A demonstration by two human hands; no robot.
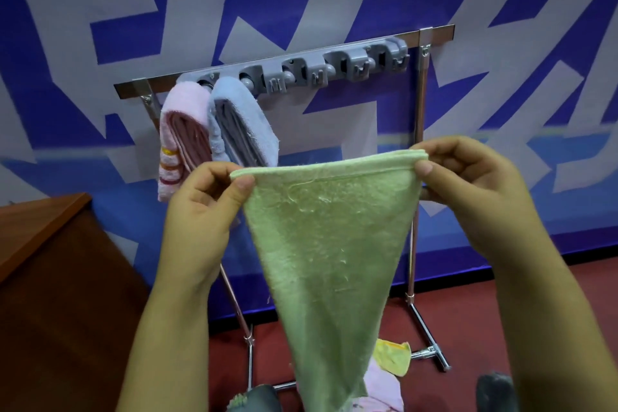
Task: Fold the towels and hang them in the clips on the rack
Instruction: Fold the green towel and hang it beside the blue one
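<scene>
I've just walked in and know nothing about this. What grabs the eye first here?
A green towel fills the middle, hanging to a point, its top corners pinched by the left hand and right hand. Behind it, a pink towel and a blue towel hang folded at the left end of the rack.

Both bare forearms reach up and forward from the lower edge of the view, wrists raised to about the same height. The left hand (204,211) shows its palm side, fingers curled in, its thumb tip pressed against the index finger in a pinch on the upper left corner of the green towel (329,244). The right hand (468,184) mirrors it, fingers curled, thumb pinching the upper right corner. The two hands are well apart, the towel's top edge stretched between them.
</scene>
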